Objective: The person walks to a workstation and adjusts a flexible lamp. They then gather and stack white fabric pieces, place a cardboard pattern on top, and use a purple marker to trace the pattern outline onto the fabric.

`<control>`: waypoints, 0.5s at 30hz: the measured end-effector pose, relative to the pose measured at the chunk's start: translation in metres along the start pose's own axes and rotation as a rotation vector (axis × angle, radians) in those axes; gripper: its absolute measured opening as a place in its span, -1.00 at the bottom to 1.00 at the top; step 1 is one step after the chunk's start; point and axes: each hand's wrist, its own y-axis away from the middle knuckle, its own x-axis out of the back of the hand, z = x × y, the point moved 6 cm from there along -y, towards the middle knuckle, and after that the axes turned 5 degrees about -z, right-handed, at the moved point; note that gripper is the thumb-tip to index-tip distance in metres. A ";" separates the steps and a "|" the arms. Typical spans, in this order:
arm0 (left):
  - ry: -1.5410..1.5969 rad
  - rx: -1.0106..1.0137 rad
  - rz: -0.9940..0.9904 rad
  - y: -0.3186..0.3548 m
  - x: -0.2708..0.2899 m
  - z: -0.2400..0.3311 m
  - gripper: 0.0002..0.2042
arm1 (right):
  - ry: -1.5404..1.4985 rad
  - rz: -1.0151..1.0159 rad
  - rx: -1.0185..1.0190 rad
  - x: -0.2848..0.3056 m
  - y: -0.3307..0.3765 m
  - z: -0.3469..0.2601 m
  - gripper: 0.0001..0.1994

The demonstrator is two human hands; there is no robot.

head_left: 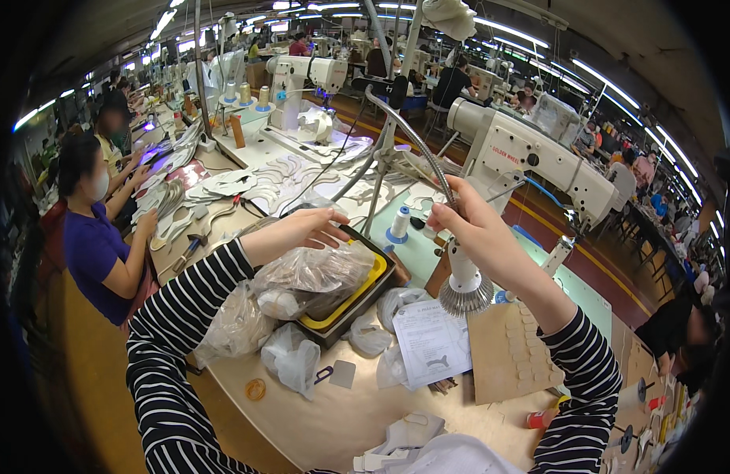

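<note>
"Where's the lamp (465, 295)?"
"Just below the right hand (482, 227), which pinches its neck (427, 150). The left hand (295, 235) is loosely spread, above plastic bags (321, 268) on the worktop (302, 426)."
"Farther off?"
"White cut pieces (290, 178), sewing machines (531, 158) left and right, then workers (453, 85) under strip lights (604, 83)."

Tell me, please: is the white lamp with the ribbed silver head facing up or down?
The lamp faces down: its ribbed head hangs below the bent grey metal neck. Whether lit, I cannot tell.
</note>
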 end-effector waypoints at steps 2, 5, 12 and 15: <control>0.012 0.011 -0.020 0.006 -0.004 0.000 -0.50 | 0.044 0.008 -0.016 0.004 0.004 0.002 -0.55; 0.028 0.017 -0.049 0.012 -0.009 -0.004 -0.51 | 0.106 0.025 0.012 0.009 0.005 0.001 -0.54; -0.235 -0.130 0.163 -0.027 0.022 0.015 -0.61 | 0.180 0.101 0.113 0.014 -0.003 -0.025 -0.55; -0.267 -0.218 0.370 -0.056 0.054 0.039 -0.58 | 0.217 0.063 0.131 0.007 -0.011 -0.042 -0.56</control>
